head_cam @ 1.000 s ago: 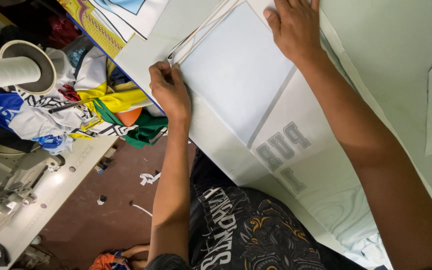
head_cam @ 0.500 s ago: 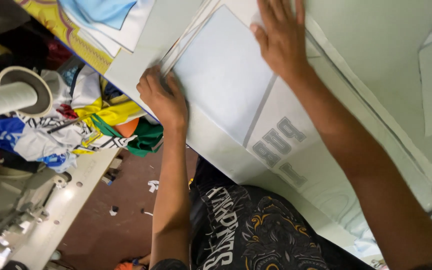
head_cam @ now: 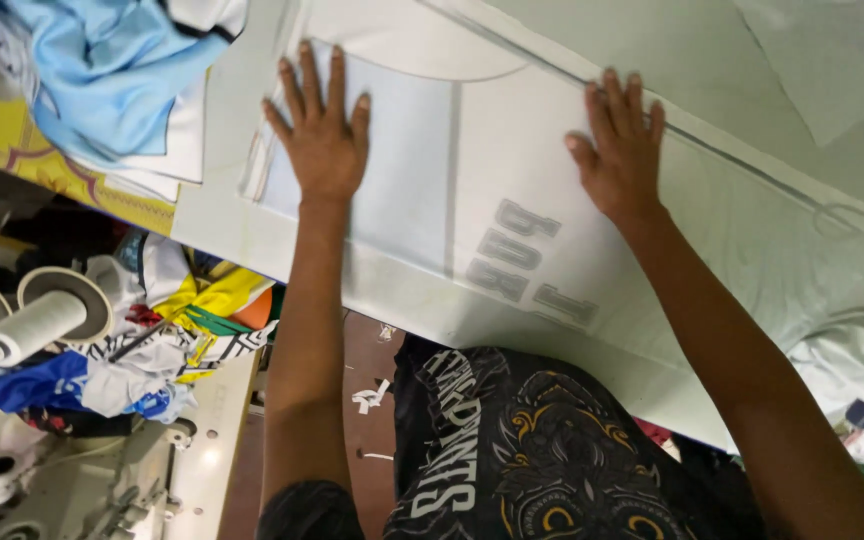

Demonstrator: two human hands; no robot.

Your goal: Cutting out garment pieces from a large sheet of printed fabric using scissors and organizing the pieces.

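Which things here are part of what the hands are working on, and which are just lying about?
In hand:
left hand, flat on the pale fabric panel
right hand, flat on it too

Lying about:
light blue garment
thread cone
heap of coloured fabric scraps
sewing machine

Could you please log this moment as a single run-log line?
left hand: flat on pale fabric panel | right hand: flat on same panel | light blue cloth: beside left hand
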